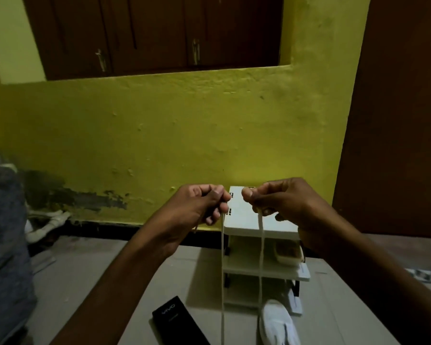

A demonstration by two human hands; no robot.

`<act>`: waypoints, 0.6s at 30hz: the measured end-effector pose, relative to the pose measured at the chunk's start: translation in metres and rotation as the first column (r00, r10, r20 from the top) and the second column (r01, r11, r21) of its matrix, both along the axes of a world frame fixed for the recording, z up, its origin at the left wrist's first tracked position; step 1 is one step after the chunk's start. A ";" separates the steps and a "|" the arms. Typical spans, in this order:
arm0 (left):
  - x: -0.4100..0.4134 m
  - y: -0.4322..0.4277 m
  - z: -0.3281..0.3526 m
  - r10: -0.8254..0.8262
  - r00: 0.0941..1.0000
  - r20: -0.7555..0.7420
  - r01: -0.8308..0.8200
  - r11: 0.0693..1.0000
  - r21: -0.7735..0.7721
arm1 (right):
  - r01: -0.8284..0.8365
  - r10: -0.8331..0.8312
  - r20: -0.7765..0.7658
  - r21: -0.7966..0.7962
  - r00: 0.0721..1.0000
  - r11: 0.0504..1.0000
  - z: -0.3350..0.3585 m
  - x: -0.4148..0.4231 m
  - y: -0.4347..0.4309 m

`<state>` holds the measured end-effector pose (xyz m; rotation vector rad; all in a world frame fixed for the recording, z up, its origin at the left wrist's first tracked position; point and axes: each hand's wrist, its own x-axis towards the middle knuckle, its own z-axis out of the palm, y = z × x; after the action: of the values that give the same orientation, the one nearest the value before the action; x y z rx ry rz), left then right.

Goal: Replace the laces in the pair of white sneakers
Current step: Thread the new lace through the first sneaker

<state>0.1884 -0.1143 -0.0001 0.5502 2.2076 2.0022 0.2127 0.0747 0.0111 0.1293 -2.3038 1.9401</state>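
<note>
Head-worn wide view, facing forward and down, left hand (199, 205), right hand (284, 200) close, wall (184, 133) seemingly near.

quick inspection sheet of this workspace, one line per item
surface: pale flat surface, holds the rack, box and sneaker
job's things: white lace hanging in two strands; one white sneaker at the bottom edge; second sneaker not seen
clutter: black vivo box; white shelf rack with a tub on it; blister pack
grips: left hand and right hand each pinch one strand
cables: nothing seen
surroundings: yellow wall, brown door, dark shutters, blue-grey cloth
</note>
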 end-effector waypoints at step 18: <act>0.005 0.012 0.015 0.324 0.844 -0.428 -0.405 0.907 -0.111 | 0.062 -0.062 -0.251 -0.007 0.966 0.998 0.020 -0.006 0.000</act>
<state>0.1938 -0.1024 0.0152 0.5930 2.9231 1.9286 0.2072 0.0746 0.0306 0.2821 -2.1198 1.7779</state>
